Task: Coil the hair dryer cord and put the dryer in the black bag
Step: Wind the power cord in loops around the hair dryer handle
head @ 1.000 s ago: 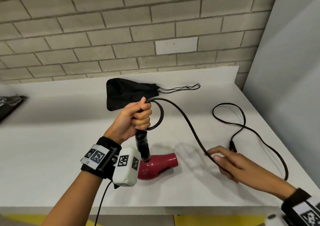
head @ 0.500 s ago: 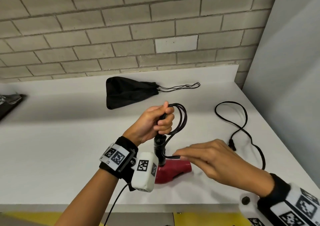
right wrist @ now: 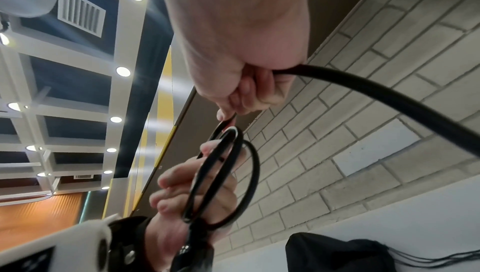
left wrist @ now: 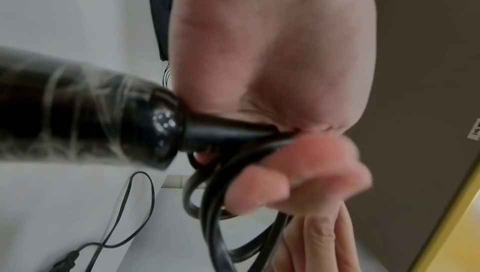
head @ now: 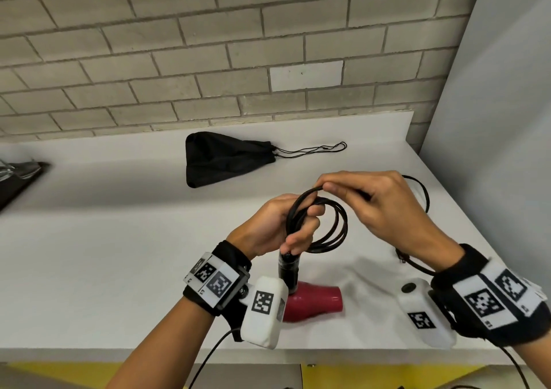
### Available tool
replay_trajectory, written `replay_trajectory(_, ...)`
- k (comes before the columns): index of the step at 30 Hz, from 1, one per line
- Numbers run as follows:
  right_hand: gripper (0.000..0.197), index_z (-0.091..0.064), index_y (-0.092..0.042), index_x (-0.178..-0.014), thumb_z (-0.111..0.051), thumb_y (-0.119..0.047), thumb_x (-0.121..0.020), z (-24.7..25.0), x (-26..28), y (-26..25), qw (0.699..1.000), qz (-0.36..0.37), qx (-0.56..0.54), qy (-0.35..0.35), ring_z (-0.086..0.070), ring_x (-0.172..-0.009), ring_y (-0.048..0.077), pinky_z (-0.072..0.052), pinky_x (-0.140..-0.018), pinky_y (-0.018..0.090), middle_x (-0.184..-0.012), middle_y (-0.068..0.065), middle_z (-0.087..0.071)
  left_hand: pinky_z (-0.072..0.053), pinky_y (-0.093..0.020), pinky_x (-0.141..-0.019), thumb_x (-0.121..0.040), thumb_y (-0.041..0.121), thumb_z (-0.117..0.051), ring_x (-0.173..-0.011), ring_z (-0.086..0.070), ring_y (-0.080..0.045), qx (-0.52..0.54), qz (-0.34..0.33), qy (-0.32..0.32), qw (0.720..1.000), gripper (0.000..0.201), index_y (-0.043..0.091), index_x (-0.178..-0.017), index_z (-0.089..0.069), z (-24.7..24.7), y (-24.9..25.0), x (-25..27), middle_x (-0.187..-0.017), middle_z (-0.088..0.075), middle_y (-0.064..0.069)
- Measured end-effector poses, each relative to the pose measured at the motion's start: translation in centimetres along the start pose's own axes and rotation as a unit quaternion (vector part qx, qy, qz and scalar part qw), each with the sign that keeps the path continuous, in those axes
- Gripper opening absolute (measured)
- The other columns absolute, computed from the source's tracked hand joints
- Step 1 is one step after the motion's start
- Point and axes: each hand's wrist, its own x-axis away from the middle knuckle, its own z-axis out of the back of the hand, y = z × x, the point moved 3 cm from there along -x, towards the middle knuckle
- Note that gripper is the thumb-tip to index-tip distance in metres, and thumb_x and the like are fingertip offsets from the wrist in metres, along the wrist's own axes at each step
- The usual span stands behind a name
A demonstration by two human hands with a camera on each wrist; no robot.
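Cord: our left hand (head: 274, 227) grips the coiled black loops (head: 328, 224) above the dryer's handle; our right hand (head: 375, 203) pinches the next loop at the coil's 12 o'clock.
Handling: we judge the cord springy, apt to uncoil; hold where loops cross.
Dryer: red hair dryer (head: 313, 302) lies on the white counter (head: 104, 269), rigid; grasp the handle.
Bag: black drawstring bag (head: 220, 159) at the dryer's 11 o'clock, soft, closed.
Slack: plug end (head: 401, 259) trails at 3 o'clock.

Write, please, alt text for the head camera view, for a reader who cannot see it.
Two hands coil a black cord above a white counter: the left hand grips the loops, the right hand pinches the next turn. A red hair dryer hangs below the left hand; a black bag lies behind, by the brick wall.
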Motion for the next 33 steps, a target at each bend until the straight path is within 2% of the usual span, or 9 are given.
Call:
replay_trajectory(6, 0.02, -0.075, -0.015, -0.095, -0.061, -0.028, -0.09, 1.4, -0.1, 0.6, 1.0, -0.005, 0.014, 0.0, -0.049, -0.052, -0.002, -0.034, -0.056, 0.006, -0.073, -0.021, -0.067, -0.023, -0.021, -0.038, -0.092, 0.049, -0.034, -0.03, -0.019, -0.004, 0.034, 0.029, -0.026, 0.999, 0.041, 0.015, -0.073, -0.046, -0.2, 0.6, 0.2, -0.041, -0.027, 0.012)
replay_trajectory(8, 0.021, -0.074, -0.016, -0.093, -0.057, -0.03, -0.09, 1.6, 0.2, 1.0, 1.0, -0.03, 0.004, -0.002, -0.04, -0.047, 0.002, -0.03, -0.052, 0.006, -0.059, -0.023, -0.056, -0.022, -0.021, -0.04, -0.092, 0.045, -0.043, -0.033, -0.018, -0.005, 0.048, 0.022, -0.048, 0.997, 0.035, 0.016, -0.075, -0.048, -0.3, 0.8, 0.3, -0.046, -0.023, 0.009)
replay_trajectory(11, 0.032, -0.065, -0.029, -0.097, -0.047, -0.053, -0.088, 1.2, 0.3, 1.8, 0.993, -0.1, -0.003, -0.066, -0.037, -0.048, 0.009, -0.03, -0.05, 0.014, -0.055, -0.005, -0.05, -0.026, -0.018, -0.039, -0.092, 0.038, -0.048, -0.034, -0.018, -0.004, 0.064, 0.011, -0.049, 0.997, 0.028, 0.017, -0.073, -0.05, -0.3, 0.7, 0.3, -0.049, -0.022, 0.009)
replay_trajectory(14, 0.055, -0.055, -0.035, -0.104, -0.043, -0.079, -0.074, -0.2, 1.0, 2.1, 0.968, -0.137, -0.058, -0.203, -0.05, -0.063, 0.005, -0.041, -0.06, 0.014, -0.072, -0.018, -0.056, -0.026, -0.017, -0.039, -0.094, 0.037, -0.045, -0.035, -0.018, -0.004, 0.078, 0.001, -0.043, 0.996, 0.028, 0.017, -0.074, -0.049, -0.3, 0.5, 0.2, -0.05, -0.023, 0.009)
replay_trajectory(19, 0.03, -0.053, -0.002, -0.11, -0.06, -0.02, -0.087, -1.2, 1.7, 1.9, 0.885, -0.22, -0.336, -0.235, -0.07, -0.096, 0.014, -0.052, -0.083, 0.024, -0.112, -0.007, -0.071, -0.033, -0.017, -0.041, -0.094, 0.034, -0.046, -0.035, -0.024, -0.005, 0.094, -0.022, -0.045, 0.994, 0.026, 0.014, -0.078, -0.05, 0.2, 0.1, 0.2, -0.05, -0.033, 0.01)
replay_trajectory(23, 0.033, -0.06, -0.006, -0.118, -0.056, -0.016, -0.087, -1.0, 1.6, 1.5, 0.86, -0.231, -0.393, -0.229, -0.071, -0.099, 0.026, -0.056, -0.081, 0.027, -0.11, 0.012, -0.072, -0.044, -0.021, -0.048, -0.093, 0.027, -0.047, -0.04, -0.046, -0.008, 0.092, -0.047, -0.052, 0.993, 0.022, 0.012, -0.078, -0.05, 0.3, 0.0, 0.4, -0.054, -0.053, 0.004)
replay_trajectory(27, 0.03, -0.064, -0.003, -0.109, -0.052, -0.023, -0.09, -1.6, 1.4, 1.3, 0.884, -0.254, -0.363, -0.149, -0.073, -0.081, 0.032, -0.06, -0.07, 0.032, -0.085, 0.022, -0.072, -0.047, -0.025, -0.05, -0.09, 0.025, -0.053, -0.04, -0.05, -0.014, 0.117, -0.057, -0.032, 0.991, 0.018, 0.012, -0.077, -0.054, 0.7, 0.1, 0.1, -0.054, -0.055, 0.0)
replay_trajectory(30, 0.027, -0.059, -0.01, -0.092, -0.045, -0.033, -0.093, -2.8, 1.5, 1.3, 0.947, -0.219, -0.225, -0.064, -0.07, -0.063, 0.025, -0.059, -0.065, 0.036, -0.062, 0.005, -0.064, -0.035, -0.02, -0.044, -0.093, 0.024, -0.049, -0.036, -0.027, -0.007, 0.171, -0.049, -0.039, 0.983, 0.017, 0.013, -0.08, -0.052, 0.5, -0.1, -0.5, -0.05, -0.035, 0.009)
replay_trajectory(33, 0.023, -0.048, -0.023, -0.079, -0.039, -0.029, -0.099, -3.6, 1.6, 1.4, 0.975, -0.183, -0.129, 0.001, -0.06, -0.05, 0.013, -0.049, -0.057, 0.027, -0.051, -0.002, -0.053, -0.026, -0.019, -0.041, -0.093, 0.026, -0.047, -0.038, -0.019, -0.007, 0.186, -0.051, -0.021, 0.981, 0.019, 0.014, -0.079, -0.051, 0.3, -0.3, -1.1, -0.053, -0.024, 0.008)
